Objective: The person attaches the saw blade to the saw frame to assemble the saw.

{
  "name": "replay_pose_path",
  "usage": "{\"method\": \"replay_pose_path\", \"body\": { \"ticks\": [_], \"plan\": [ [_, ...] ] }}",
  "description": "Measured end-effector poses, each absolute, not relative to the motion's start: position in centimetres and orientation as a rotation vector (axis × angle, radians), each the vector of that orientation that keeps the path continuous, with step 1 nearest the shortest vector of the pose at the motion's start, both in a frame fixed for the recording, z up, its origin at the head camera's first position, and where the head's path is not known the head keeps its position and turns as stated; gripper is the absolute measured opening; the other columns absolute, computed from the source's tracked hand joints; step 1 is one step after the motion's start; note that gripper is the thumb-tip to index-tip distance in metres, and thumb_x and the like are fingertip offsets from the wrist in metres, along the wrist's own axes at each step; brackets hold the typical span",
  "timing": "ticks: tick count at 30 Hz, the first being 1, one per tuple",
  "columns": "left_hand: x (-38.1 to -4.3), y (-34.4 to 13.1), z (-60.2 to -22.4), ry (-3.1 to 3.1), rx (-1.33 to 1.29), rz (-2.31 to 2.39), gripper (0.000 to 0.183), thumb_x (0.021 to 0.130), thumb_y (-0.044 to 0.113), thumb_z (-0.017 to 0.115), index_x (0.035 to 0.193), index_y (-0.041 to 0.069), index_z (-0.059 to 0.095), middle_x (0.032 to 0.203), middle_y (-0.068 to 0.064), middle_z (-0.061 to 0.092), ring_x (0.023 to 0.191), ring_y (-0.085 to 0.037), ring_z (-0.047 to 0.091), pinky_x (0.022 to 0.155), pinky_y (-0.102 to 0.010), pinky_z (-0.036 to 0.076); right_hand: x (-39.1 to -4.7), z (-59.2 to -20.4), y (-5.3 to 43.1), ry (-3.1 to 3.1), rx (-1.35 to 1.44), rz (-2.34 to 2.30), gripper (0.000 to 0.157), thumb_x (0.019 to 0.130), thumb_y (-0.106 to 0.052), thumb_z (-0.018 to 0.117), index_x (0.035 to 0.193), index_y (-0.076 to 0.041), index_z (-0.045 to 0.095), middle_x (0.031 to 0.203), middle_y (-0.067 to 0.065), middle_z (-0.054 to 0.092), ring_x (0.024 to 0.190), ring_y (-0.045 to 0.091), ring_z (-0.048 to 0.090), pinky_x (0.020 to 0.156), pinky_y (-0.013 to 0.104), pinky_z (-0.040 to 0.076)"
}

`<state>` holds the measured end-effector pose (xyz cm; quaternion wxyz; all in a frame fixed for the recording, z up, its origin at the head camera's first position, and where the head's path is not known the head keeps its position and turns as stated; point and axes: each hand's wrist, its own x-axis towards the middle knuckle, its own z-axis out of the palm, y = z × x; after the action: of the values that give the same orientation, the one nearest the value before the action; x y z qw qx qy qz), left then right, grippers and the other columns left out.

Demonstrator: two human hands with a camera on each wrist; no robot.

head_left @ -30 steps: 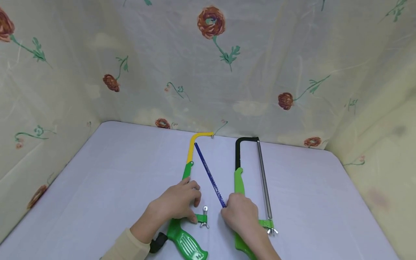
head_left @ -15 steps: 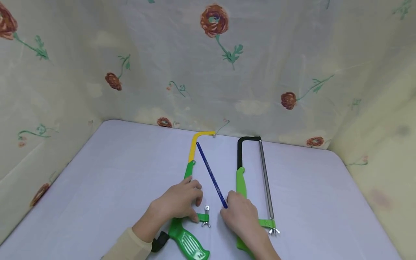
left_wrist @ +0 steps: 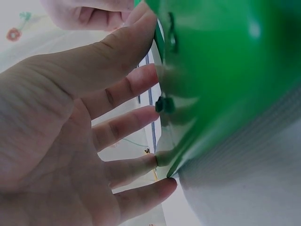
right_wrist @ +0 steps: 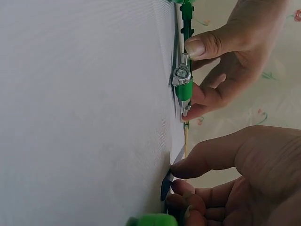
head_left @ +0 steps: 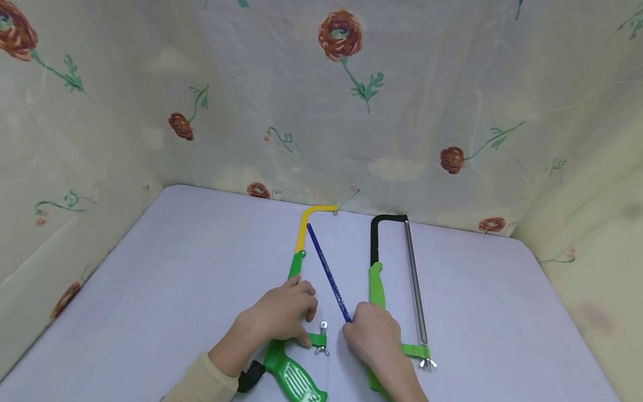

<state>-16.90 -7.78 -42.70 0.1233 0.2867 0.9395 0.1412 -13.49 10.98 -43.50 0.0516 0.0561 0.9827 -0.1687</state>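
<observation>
Left of the blue blade [head_left: 329, 273], the green-and-yellow saw frame [head_left: 295, 266] is touched by the fingertips and thumb of the left hand [head_left: 281, 310], whose fingers are spread and nearly straight; no firm grip is shown. The blade is held aslant, its far end just beside the frame's yellow limb, apart from the far pin [head_left: 335, 212]. Its near end is pinched between thumb and forefinger of the right hand [head_left: 374, 332]. Right of the blade, a second saw [head_left: 377, 285] is seen with a grey blade [head_left: 416, 282] fitted. Lining up the loose blade is judged the step in hand; next, a steady pinch seems called for, so that one end can be brought to its pin.
</observation>
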Motion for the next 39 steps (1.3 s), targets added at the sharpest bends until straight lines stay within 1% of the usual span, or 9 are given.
{"method": "replay_pose_path", "body": {
  "ticks": [6, 9, 13, 17, 24, 29, 35, 39],
  "plan": [
    [-16.85, -7.68, -42.77, 2.741, 0.825, 0.414, 0.032, 0.067, 0.042, 0.089, 0.079, 0.028, 0.063, 0.136, 0.003, 0.058, 0.149, -0.039, 0.031, 0.111, -0.050, 0.044, -13.53, -43.42, 10.87, 2.970, 0.195, -0.537, 0.021, 0.076, -0.009, 0.066, 0.060, -0.011, 0.052, 0.057, 0.005, 0.052, 0.052, 0.020, 0.048, 0.045, 0.030, 0.035],
    [-16.84, -7.64, -42.83, 2.740, 0.818, 0.418, 0.032, 0.067, 0.042, 0.089, 0.078, 0.028, 0.063, 0.136, 0.003, 0.058, 0.149, -0.040, 0.031, 0.112, -0.050, 0.044, -13.61, -43.48, 10.88, 2.964, 0.198, -0.572, 0.018, 0.076, -0.007, 0.065, 0.062, -0.010, 0.053, 0.057, 0.005, 0.052, 0.051, 0.020, 0.049, 0.045, 0.030, 0.035],
    [-16.88, -7.71, -42.96, 2.743, 0.818, 0.422, 0.032, 0.067, 0.042, 0.089, 0.078, 0.028, 0.063, 0.136, 0.002, 0.058, 0.149, -0.040, 0.030, 0.111, -0.051, 0.044, -13.80, -43.62, 10.86, 2.953, 0.194, -0.617, 0.008, 0.075, -0.005, 0.065, 0.074, -0.007, 0.057, 0.063, 0.006, 0.055, 0.055, 0.021, 0.051, 0.046, 0.030, 0.038],
    [-16.92, -7.75, -43.04, 2.744, 0.824, 0.420, 0.032, 0.067, 0.042, 0.089, 0.078, 0.028, 0.063, 0.135, 0.002, 0.058, 0.149, -0.040, 0.031, 0.112, -0.051, 0.044, -13.92, -43.74, 10.95, 2.935, 0.195, -0.651, 0.009, 0.076, -0.006, 0.066, 0.083, -0.005, 0.060, 0.069, 0.006, 0.059, 0.058, 0.021, 0.054, 0.049, 0.029, 0.041],
    [-16.92, -7.76, -42.96, 2.743, 0.831, 0.419, 0.032, 0.068, 0.043, 0.089, 0.079, 0.028, 0.062, 0.134, 0.003, 0.058, 0.148, -0.040, 0.032, 0.112, -0.050, 0.044, -13.98, -43.76, 10.96, 2.900, 0.200, -0.680, 0.006, 0.077, -0.007, 0.067, 0.080, -0.005, 0.062, 0.070, 0.006, 0.060, 0.060, 0.020, 0.055, 0.050, 0.029, 0.042],
    [-16.90, -7.65, -42.85, 2.743, 0.819, 0.419, 0.032, 0.068, 0.042, 0.089, 0.079, 0.028, 0.063, 0.135, 0.003, 0.058, 0.149, -0.040, 0.031, 0.111, -0.050, 0.044, -13.98, -43.67, 10.96, 2.900, 0.187, -0.684, 0.005, 0.077, -0.008, 0.065, 0.078, -0.005, 0.062, 0.068, 0.006, 0.059, 0.059, 0.020, 0.054, 0.049, 0.028, 0.041],
    [-16.93, -7.59, -42.79, 2.739, 0.808, 0.418, 0.032, 0.067, 0.041, 0.089, 0.078, 0.028, 0.063, 0.134, 0.003, 0.059, 0.149, -0.040, 0.030, 0.110, -0.050, 0.045, -14.02, -43.53, 11.24, 2.912, 0.168, -0.681, 0.005, 0.079, -0.010, 0.065, 0.081, -0.005, 0.063, 0.069, 0.006, 0.060, 0.059, 0.020, 0.054, 0.049, 0.028, 0.042],
    [-16.90, -7.54, -42.71, 2.732, 0.802, 0.420, 0.032, 0.068, 0.041, 0.090, 0.078, 0.028, 0.062, 0.134, 0.003, 0.059, 0.149, -0.039, 0.030, 0.111, -0.050, 0.045, -14.01, -43.50, 11.43, 2.902, 0.170, -0.692, 0.005, 0.078, -0.008, 0.065, 0.083, -0.005, 0.063, 0.070, 0.006, 0.061, 0.059, 0.019, 0.054, 0.049, 0.028, 0.041]
  ]
}}
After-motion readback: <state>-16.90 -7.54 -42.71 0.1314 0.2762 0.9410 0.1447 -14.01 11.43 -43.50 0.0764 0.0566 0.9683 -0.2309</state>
